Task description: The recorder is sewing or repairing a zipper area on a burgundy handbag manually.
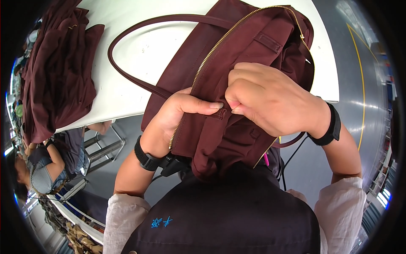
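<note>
A dark maroon fabric handbag (169, 76) lies at the table's near edge, its gold-toothed zip open and its lining partly pulled out. My left hand (179, 108) grips the bag's left opening edge, thumb pressed flat beside a small stitched fabric tab (221, 113), fingers hidden beneath. Over the opening, my right hand (270, 95) is closed in a pinch next to that tab, apparently on the lining; its fingertips are mostly hidden. Another stitched tab (268, 42) shows farther up the lining. One looped handle (112, 53) stretches out to the left.
A white table (122, 99) carries a pile of maroon fabric pieces (59, 76) at the far left. Beyond its left side, a person (44, 169) sits near a metal-framed stool (101, 152). Grey floor (347, 84) with a yellow line lies to the right.
</note>
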`<action>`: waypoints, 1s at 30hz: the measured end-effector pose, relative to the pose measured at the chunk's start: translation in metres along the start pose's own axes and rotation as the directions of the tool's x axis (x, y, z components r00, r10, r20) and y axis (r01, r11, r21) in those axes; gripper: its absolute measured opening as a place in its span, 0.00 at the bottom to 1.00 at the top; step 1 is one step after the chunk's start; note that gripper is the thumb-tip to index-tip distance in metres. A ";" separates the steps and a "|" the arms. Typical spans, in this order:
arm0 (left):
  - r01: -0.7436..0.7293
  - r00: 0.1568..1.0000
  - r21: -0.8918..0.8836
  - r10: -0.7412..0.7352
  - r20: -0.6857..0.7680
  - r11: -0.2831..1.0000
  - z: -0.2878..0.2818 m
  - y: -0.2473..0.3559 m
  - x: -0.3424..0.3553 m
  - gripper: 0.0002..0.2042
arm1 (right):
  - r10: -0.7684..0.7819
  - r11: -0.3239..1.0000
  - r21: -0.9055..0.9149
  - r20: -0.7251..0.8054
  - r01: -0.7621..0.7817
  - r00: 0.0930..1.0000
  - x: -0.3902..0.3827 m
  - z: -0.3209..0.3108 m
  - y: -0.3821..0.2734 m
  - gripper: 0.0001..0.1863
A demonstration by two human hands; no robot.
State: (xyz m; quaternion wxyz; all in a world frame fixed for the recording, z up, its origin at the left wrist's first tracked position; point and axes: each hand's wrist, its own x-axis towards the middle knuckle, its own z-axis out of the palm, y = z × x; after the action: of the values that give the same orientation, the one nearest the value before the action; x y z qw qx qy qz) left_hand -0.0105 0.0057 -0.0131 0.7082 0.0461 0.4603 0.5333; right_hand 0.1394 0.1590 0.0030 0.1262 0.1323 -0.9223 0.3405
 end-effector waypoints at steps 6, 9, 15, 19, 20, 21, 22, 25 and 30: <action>0.014 0.999 -0.036 -0.013 0.034 0.999 -0.009 -0.004 0.003 0.14 | 0.037 0.994 0.108 -0.106 -0.025 0.994 -0.004 0.002 -0.004 0.07; 0.040 0.996 -0.078 -0.033 0.088 0.996 -0.014 -0.004 0.005 0.13 | 0.027 0.994 0.111 -0.186 -0.007 0.982 -0.004 0.007 -0.005 0.07; 0.075 0.976 -0.021 -0.069 0.206 0.997 -0.022 0.001 0.006 0.17 | -0.003 0.999 0.042 -0.268 0.015 0.964 -0.004 0.012 -0.010 0.06; 0.043 0.986 0.081 -0.055 0.159 0.996 -0.015 0.001 0.005 0.18 | -0.016 1.000 0.002 -0.268 0.017 0.963 -0.004 0.009 -0.012 0.05; 0.024 0.987 0.088 -0.037 0.154 0.996 -0.012 0.001 0.004 0.19 | -0.029 1.000 -0.002 -0.242 0.029 0.970 -0.003 0.007 -0.012 0.05; 0.025 0.987 0.089 -0.039 0.155 0.996 -0.010 0.002 0.003 0.19 | -0.027 1.000 -0.002 -0.243 0.027 0.970 -0.003 0.006 -0.011 0.05; 0.033 0.989 0.107 -0.048 0.138 0.994 -0.008 0.003 0.003 0.19 | -0.017 0.999 0.041 -0.189 0.025 0.982 -0.001 0.005 -0.008 0.05; 0.045 0.993 0.094 -0.055 0.108 0.995 -0.009 0.001 0.003 0.20 | -0.003 0.996 0.092 -0.101 0.013 0.995 0.003 0.003 -0.004 0.06; 0.043 0.994 0.040 -0.047 0.097 0.998 -0.017 -0.003 0.002 0.20 | 0.036 0.991 0.135 -0.151 -0.016 0.988 0.004 0.011 -0.008 0.07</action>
State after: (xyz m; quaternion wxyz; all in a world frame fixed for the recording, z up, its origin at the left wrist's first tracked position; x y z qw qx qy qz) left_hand -0.0200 -0.0014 -0.0257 0.7409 0.0754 0.4361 0.5052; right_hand 0.1367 0.1453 0.0012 0.1832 0.1019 -0.8867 0.4122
